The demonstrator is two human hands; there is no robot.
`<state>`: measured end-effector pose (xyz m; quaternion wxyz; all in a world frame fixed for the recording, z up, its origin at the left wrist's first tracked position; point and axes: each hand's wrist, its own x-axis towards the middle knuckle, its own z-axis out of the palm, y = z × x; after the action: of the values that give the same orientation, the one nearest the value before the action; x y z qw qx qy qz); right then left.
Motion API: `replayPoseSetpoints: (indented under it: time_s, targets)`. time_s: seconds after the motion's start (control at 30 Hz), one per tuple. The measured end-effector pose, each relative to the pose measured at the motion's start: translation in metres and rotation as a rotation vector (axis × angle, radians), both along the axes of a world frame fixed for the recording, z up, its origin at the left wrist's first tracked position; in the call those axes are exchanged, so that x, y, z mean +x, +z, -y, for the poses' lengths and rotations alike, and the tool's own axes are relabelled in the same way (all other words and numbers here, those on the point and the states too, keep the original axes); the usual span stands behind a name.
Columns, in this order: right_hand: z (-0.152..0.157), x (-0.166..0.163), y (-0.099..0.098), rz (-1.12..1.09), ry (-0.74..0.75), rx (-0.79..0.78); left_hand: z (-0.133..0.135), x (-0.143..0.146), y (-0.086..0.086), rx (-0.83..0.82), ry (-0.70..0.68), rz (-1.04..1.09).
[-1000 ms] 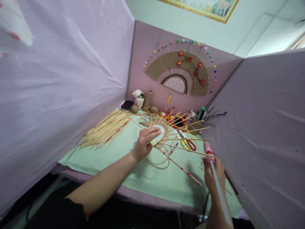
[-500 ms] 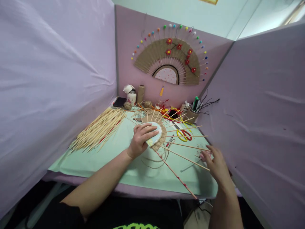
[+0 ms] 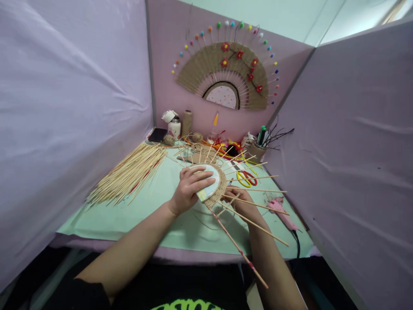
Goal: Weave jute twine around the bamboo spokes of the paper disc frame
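Note:
A half-round fan frame (image 3: 222,185) has a pale blue centre, a rim wound with twine, and several thin wooden sticks fanning outward. My left hand (image 3: 192,187) grips its centre, fingers laid over the front and the thumb hidden. Behind the lower right sticks, my right hand (image 3: 241,203) is closed close to the wound rim. Twine (image 3: 232,200) crosses the sticks at its fingers, which are partly covered. One stick bound with red patches (image 3: 240,250) points down toward me.
Loose sticks (image 3: 129,172) lie in a pile at left. Scissors (image 3: 247,178) and a pink glue gun (image 3: 282,213) with a cord lie at right. Twine balls, a bottle (image 3: 174,128) and a pen holder (image 3: 256,150) stand at the back, below a decorated fan (image 3: 226,64) on the wall.
My right hand has moved left from the outer stick ends to the wound rim, uncovering the glue gun. My left hand still holds the frame. The view has shifted slightly.

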<state>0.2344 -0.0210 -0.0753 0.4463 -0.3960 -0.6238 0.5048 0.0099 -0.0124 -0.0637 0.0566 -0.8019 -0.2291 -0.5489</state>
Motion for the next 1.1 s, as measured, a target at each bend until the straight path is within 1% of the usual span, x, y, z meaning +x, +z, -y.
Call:
replayPoseSetpoints:
  time_s: [0.07,0.1,0.13,0.2,0.27,0.33,0.37,0.43,0.53,0.6,0.77,0.9,1.03,1.1]
  targets:
    - [0.003,-0.001,0.002,-0.120,-0.011,-0.038,0.001,0.000,-0.001,-0.011,0.003,-0.007]
    - [0.005,-0.001,0.004,-0.197,0.008,-0.070,0.001,0.000,-0.001,-0.015,0.005,-0.008]
    - [0.008,-0.002,0.006,-0.272,0.049,-0.117,0.001,-0.001,-0.001,-0.016,0.007,-0.007]
    - [0.014,-0.001,0.010,-0.367,0.187,-0.232,0.001,-0.002,-0.001,-0.015,0.008,-0.001]
    - [0.019,0.003,0.010,-0.377,0.308,-0.296,0.000,-0.003,0.000,-0.011,0.010,0.006]
    - [0.022,0.008,0.010,-0.363,0.341,-0.283,-0.001,-0.004,0.001,-0.005,0.014,0.015]
    - [0.022,0.010,0.011,-0.366,0.313,-0.265,-0.001,-0.004,0.001,-0.003,0.014,0.017]
    - [0.020,0.012,0.014,-0.384,0.211,-0.236,-0.001,-0.005,0.002,0.000,0.009,0.014]
    - [0.016,0.010,0.025,-0.394,0.056,-0.199,-0.001,-0.005,0.002,-0.004,0.003,-0.004]
    - [0.013,0.006,0.031,-0.395,-0.015,-0.168,-0.001,-0.004,0.002,-0.007,0.003,-0.014]
    - [0.009,-0.004,0.038,-0.394,-0.131,-0.115,0.000,-0.003,0.001,0.001,0.002,-0.023]
    - [0.009,-0.007,0.040,-0.342,-0.193,-0.066,0.000,-0.003,0.001,0.002,0.009,-0.031]
    - [0.008,-0.004,0.042,-0.306,-0.259,-0.033,-0.001,-0.003,0.001,-0.001,0.019,-0.041]
    - [0.007,0.002,0.044,-0.315,-0.321,-0.026,-0.001,-0.004,0.000,0.001,0.019,-0.041]
